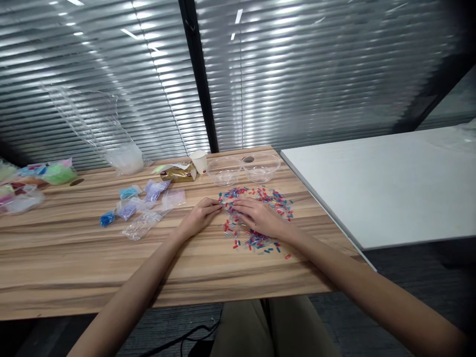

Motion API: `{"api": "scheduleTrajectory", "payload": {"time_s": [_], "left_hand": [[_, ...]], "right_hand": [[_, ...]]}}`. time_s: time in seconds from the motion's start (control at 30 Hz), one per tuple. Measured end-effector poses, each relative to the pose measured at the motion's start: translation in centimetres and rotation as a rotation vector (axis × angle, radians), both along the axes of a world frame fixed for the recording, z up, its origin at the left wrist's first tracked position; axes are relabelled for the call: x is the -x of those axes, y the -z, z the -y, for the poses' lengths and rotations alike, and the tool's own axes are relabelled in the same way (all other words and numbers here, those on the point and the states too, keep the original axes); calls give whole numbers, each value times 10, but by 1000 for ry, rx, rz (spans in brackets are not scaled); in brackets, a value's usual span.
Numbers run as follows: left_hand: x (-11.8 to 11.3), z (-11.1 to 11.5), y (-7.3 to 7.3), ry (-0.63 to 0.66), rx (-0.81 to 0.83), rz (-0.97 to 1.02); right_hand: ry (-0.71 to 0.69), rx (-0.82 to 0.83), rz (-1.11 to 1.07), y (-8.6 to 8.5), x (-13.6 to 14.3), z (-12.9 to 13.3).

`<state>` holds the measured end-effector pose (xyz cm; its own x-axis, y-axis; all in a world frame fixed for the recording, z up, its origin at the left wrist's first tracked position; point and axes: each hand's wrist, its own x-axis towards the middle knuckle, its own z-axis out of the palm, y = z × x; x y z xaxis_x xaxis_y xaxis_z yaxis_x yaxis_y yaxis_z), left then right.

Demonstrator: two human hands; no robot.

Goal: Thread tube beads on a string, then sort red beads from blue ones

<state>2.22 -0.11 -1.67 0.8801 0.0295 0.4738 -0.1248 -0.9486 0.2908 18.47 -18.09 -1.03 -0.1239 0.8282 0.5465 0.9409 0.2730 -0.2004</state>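
Note:
A loose spread of small red, blue and clear tube-like pieces (262, 243) lies on the wood-grain table in front of me. At the spread's left edge is my left hand (203, 215), its fingers drawn together at the tips; whatever they pinch is too small to make out. My right hand (260, 215) rests palm down over the middle of the pieces, fingers stretched out towards the left hand and touching some of them. It hides part of the spread. Just behind the pieces stand two clear plastic bowls, a left bowl (225, 171) and a right bowl (261, 168).
A white paper cup (199, 161) and a gold packet (178, 172) stand behind. Small bags of blue and purple bits (128, 208) lie left of my hand. Further left are a large clear bag (126, 157) and colourful bags (59, 173). A white table (375, 188) adjoins right.

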Motion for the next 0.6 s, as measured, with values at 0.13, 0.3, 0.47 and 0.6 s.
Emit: {"api": "scheduleTrajectory", "payload": {"time_s": [0.13,0.3,0.47,0.6], "left_hand": [[-1,-1,1,-38,2,-9],[-3,-4,6,-55,15,8],[-5,-7,7,-33,65,10],[-2,-8,-1,-19,153,-65]], "right_hand": [[-34,1,-8,-2,5,1],[-134,-18,-2,-6,19,3],[-168,-35,9,-4,24,4],[-158,5,-7,-5,19,4]]}}
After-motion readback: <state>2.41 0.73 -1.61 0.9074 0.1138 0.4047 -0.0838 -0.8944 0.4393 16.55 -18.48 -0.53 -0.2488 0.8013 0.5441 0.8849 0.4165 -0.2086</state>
